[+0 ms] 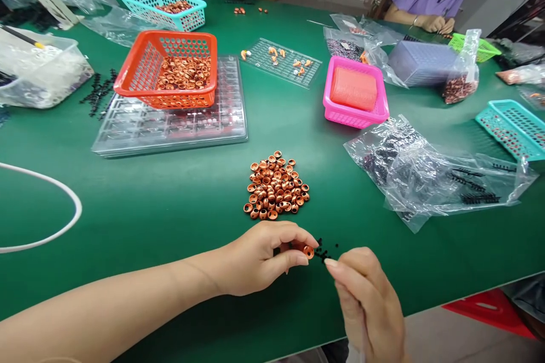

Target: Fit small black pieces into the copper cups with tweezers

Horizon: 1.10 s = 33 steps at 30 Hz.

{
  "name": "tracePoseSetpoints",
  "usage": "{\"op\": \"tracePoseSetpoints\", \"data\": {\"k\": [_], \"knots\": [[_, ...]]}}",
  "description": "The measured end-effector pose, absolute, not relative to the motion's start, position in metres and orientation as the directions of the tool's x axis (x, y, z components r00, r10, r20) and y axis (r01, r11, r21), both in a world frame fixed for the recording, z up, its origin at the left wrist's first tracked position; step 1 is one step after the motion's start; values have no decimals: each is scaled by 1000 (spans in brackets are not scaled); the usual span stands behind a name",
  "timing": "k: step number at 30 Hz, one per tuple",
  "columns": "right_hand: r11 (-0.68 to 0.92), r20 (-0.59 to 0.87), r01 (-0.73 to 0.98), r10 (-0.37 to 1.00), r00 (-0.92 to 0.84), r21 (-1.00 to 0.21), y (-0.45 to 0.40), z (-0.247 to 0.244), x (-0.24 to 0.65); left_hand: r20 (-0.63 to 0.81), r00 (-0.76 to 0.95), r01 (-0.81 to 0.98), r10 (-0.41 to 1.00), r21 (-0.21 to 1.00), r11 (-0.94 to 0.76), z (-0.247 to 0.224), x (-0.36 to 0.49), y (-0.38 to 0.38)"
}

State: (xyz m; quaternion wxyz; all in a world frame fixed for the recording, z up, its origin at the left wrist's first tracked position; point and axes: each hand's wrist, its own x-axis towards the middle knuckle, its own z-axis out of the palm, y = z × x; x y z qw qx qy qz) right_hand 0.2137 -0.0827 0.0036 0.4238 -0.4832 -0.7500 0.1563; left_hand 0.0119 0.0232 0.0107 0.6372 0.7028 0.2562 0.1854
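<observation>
Between the thumb and forefinger of my left hand (259, 258) is a small copper-coloured cup-shaped piece (309, 252), its hollow side showing. Close by on the right, my right hand (370, 295) pinches a small black branched strip (322, 255) by its end; the strip's other end reaches close to the copper piece, and I cannot tell if they touch. Some tiny black bits (336, 245) lie behind the fingertips. Just beyond my left hand a pile of the same copper cups (276, 187) rests on the green table (204, 193).
An orange basket (170, 99) of copper cups stands on stacked clear trays (230, 119). At right are a pink basket (355, 119) and plastic bags (409, 176) with black strips. A white cable (76, 204) loops at left. Two people work across the table.
</observation>
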Motion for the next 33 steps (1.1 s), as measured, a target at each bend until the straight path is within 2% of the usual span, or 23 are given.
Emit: {"op": "tracePoseSetpoints", "data": {"k": [5, 11, 20, 33], "knots": [[556, 481, 711, 808, -341, -430, -75, 1, 211, 86, 818, 89, 569, 958, -273, 14, 11, 23], [566, 482, 746, 792, -375, -350, -74, -1, 210, 154, 843, 71, 516, 917, -391, 16, 9, 20], [591, 494, 724, 776, -391, -355, -76, -1, 210, 67, 852, 126, 519, 936, -329, 19, 9, 18], [607, 478, 703, 774, -416, -371, -82, -1, 214, 101, 847, 100, 521, 934, -344, 20, 8, 14]]}}
